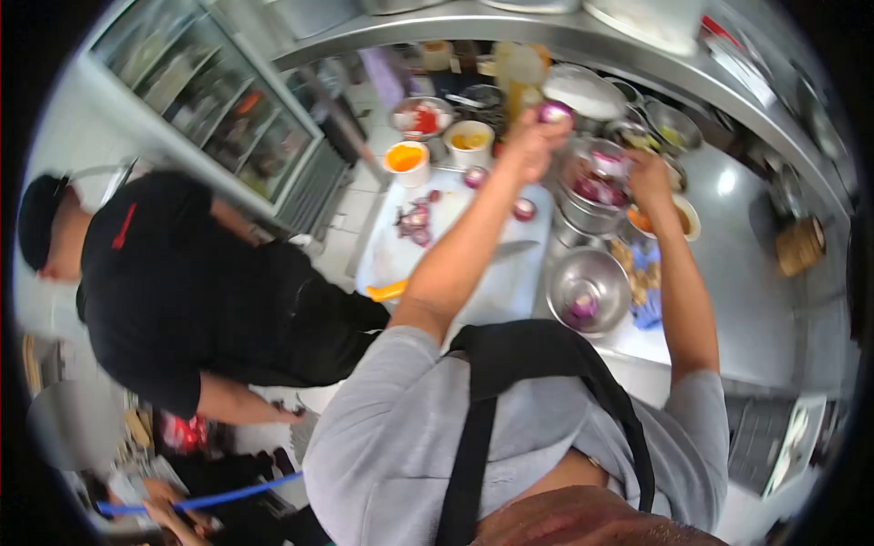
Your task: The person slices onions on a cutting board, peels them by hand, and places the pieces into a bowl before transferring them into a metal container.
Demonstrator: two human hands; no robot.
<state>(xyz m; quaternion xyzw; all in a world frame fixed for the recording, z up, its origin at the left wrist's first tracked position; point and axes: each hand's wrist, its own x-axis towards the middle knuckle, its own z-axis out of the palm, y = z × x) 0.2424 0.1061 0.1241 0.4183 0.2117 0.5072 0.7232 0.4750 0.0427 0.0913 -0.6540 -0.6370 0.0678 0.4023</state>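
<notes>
My left hand point(535, 146) is raised over the far side of the cutting board point(455, 305), its fingers closed around a red onion point(553, 112). My right hand point(648, 180) is at a metal pot point(590, 211) of red onions, its closed fingertips at a pinkish-purple piece of red onion point(608, 162). Cut onion pieces point(415, 221) lie on the board with two larger onions point(524, 209). A knife lies there too, its yellow handle point(387, 290) and blade point(514, 251) showing either side of my left forearm. One onion point(583, 307) sits in a metal bowl point(572, 273).
White tubs point(407, 173) of orange and yellow food and a bowl of red pieces point(422, 118) stand behind the board. Overhead runs a metal shelf point(437, 32). A co-worker in black point(182, 291) stands close on the left, beside a glass-door fridge point(218, 100).
</notes>
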